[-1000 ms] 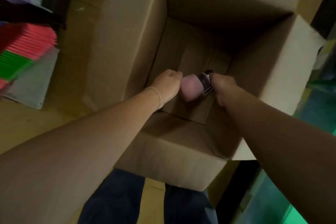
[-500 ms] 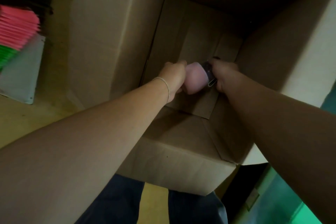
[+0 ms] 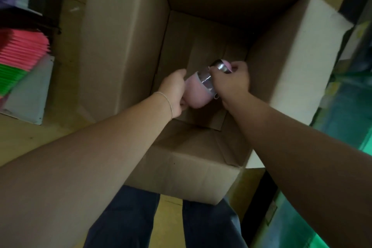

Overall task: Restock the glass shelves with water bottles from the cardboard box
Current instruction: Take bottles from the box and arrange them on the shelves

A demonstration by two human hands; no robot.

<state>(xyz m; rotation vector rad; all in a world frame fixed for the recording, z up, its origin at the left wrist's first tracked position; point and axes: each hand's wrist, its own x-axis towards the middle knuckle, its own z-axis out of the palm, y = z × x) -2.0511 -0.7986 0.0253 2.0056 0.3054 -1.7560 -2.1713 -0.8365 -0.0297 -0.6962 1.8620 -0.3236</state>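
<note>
A large open cardboard box (image 3: 124,50) stands in front of me, and both my arms reach down into it. My left hand (image 3: 174,94) is closed around the rounded pink end of a pink water bottle (image 3: 196,94) that lies tilted low inside the box. My right hand (image 3: 231,83) is closed over the bottle's silver-banded end and pinches a silver and pink top piece (image 3: 221,66) just above it. I cannot tell whether that piece is joined to the bottle. The box floor around the hands shows only bare cardboard.
Stacked pink and green flat items (image 3: 22,52) and a grey board (image 3: 28,96) sit to the left of the box. My legs in dark trousers (image 3: 124,217) are below it. A green surface (image 3: 342,217) lies to the right.
The two hands were pressed together on the pink bottle. The right hand has since shifted up and to the right, showing a silver and pink piece. My view has drawn back from the box.
</note>
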